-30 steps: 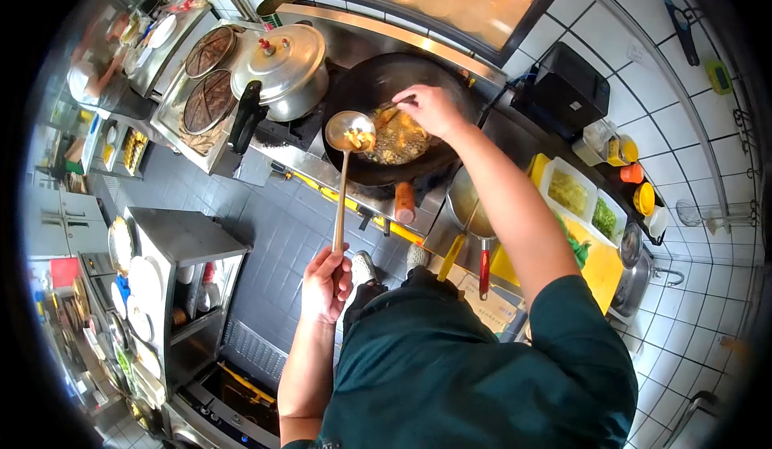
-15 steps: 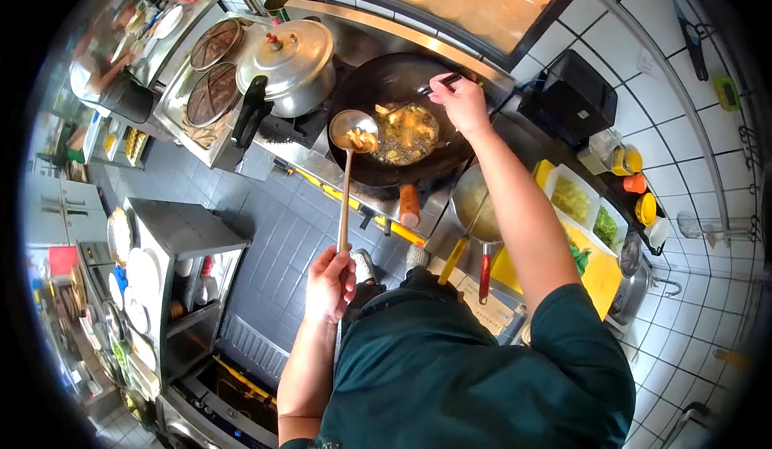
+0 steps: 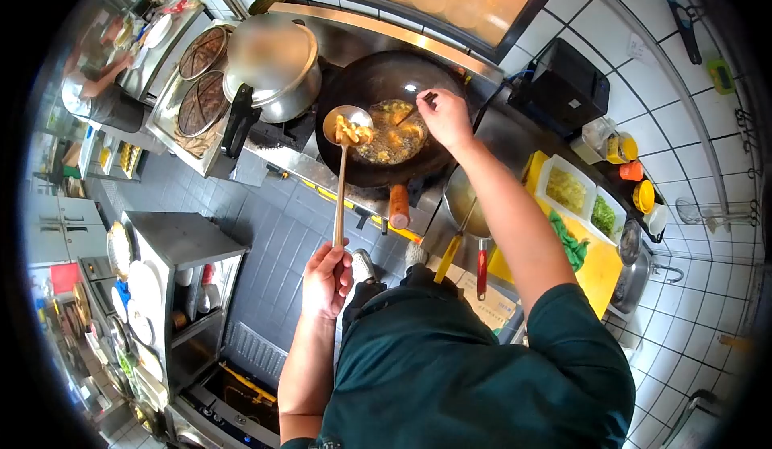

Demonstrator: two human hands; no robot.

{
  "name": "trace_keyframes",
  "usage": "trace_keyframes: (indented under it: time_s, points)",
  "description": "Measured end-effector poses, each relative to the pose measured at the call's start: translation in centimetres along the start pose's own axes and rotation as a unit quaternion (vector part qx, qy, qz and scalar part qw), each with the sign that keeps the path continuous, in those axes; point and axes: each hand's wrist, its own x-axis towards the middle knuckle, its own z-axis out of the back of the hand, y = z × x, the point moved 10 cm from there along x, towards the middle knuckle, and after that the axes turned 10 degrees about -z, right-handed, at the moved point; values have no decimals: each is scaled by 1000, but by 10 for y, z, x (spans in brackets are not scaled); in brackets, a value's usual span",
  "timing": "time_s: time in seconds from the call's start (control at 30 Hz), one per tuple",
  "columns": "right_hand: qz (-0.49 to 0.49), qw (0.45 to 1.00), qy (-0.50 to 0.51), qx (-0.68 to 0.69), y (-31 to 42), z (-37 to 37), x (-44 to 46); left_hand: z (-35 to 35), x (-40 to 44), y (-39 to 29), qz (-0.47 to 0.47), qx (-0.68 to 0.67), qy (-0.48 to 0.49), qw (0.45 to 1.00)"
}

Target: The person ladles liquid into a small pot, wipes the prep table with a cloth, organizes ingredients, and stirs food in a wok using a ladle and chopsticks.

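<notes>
My left hand [image 3: 328, 278] is closed around the end of a long ladle handle. The ladle [image 3: 341, 199] reaches up to the left side of the wok, and its bowl holds golden fried pieces [image 3: 352, 131]. Over the wok's right side, my right hand [image 3: 444, 117] grips a thin dark utensil [image 3: 410, 114] that points down at the oil. I cannot make out whether it is chopsticks or tongs. In the black wok [image 3: 378, 69], more golden pieces [image 3: 396, 138] lie in bubbling oil. The wok's wooden handle [image 3: 399, 206] points toward me.
Left of the wok stands a big lidded pot [image 3: 289, 95] with a black handle. A pan [image 3: 462, 199] with utensils sits at the right, near a yellow board [image 3: 599, 276] and white food containers [image 3: 563, 185]. A steel cabinet [image 3: 181, 232] is at left; another person [image 3: 100, 87] stands far left.
The right hand and its utensil have moved slightly left and lower over the oil. The ladle stays beside it with fried pieces inside. The whole view has shifted a little.
</notes>
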Motion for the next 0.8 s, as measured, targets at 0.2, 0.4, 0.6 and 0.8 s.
trace_keyframes:
  time_s: [0.2, 0.4, 0.6, 0.8]
  points:
    - [6, 1000, -12, 13, -10, -19, -9, -1, -2, 0, -5, 17, 1, 1000]
    - [-11, 999, -37, -11, -12, 4, -2, 4, -2, 1, -11, 40, -1, 999]
    - [-85, 993, 51, 63, -25, -1, -1, 4, -4, 0, -14, 36, -9, 999]
    - [-76, 995, 58, -10, -28, -15, -17, 2, -4, -2, -12, 35, -5, 999]
